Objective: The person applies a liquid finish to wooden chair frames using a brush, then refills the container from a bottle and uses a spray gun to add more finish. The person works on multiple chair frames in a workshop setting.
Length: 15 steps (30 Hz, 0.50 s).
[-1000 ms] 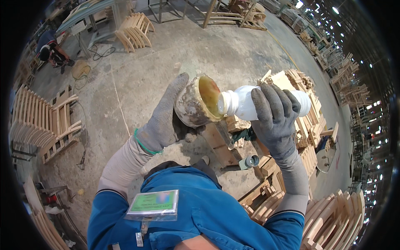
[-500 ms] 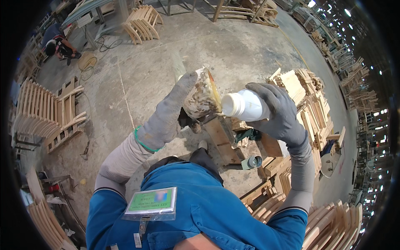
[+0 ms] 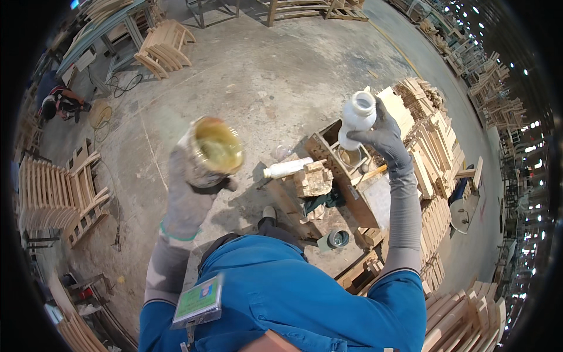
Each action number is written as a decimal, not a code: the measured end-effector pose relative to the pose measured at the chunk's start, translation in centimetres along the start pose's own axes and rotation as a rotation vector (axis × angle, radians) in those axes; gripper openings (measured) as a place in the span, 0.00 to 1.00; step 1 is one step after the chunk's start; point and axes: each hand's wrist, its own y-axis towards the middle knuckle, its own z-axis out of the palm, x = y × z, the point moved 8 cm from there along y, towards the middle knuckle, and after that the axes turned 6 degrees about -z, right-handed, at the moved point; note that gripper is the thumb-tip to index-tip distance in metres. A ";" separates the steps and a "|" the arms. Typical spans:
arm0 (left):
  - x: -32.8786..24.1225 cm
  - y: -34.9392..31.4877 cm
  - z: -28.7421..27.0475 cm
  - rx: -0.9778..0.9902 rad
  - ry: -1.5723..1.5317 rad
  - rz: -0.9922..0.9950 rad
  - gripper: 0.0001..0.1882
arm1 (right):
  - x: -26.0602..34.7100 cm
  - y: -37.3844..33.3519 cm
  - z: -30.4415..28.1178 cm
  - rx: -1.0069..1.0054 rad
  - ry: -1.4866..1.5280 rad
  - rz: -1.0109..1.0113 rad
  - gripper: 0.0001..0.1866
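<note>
Gripping well apart, the gloved hands (image 3: pixel 387 141) curl around a crusted cup (image 3: pixel 201 169), left, and an open white bottle (image 3: pixel 356 122), right

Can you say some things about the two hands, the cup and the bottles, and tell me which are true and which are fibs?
1. The left hand holds a cup with a yellowish inside. True.
2. The right hand holds a white bottle. True.
3. That bottle is touching the cup. False: they are held apart, with a wide gap between them.
4. The other white bottle is standing upright. False: the second bottle lies on its side.
5. The person's shirt is blue. True.
6. The gloves are bright red. False: both hands wear grey gloves.
</note>
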 end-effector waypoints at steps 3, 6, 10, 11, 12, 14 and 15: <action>0.4 0.2 -2.3 -0.118 -0.002 -0.011 0.32 | -8.0 1.9 -5.5 -0.195 0.089 0.009 0.42; -1.3 -1.1 -2.6 -0.373 0.632 0.232 0.30 | -14.4 3.0 -7.6 -0.347 -0.087 0.144 0.41; -2.2 -2.1 -2.9 -0.553 0.411 0.348 0.40 | -23.7 3.0 -10.2 -0.541 -0.183 0.211 0.44; -2.2 -2.2 -3.6 -0.565 0.439 0.351 0.42 | -25.2 2.9 -10.2 -0.569 -0.205 0.247 0.44; -2.4 -2.2 -4.2 -0.577 0.462 0.358 0.44 | -26.3 2.8 -10.4 -0.560 -0.310 0.290 0.46; -3.1 -2.1 -3.4 -0.563 0.726 0.475 0.45 | -28.6 2.7 -9.7 -0.565 -0.283 0.288 0.47; -3.4 -2.1 -1.6 -0.536 0.961 0.585 0.45 | -29.3 2.8 -9.3 -0.564 -0.273 0.284 0.47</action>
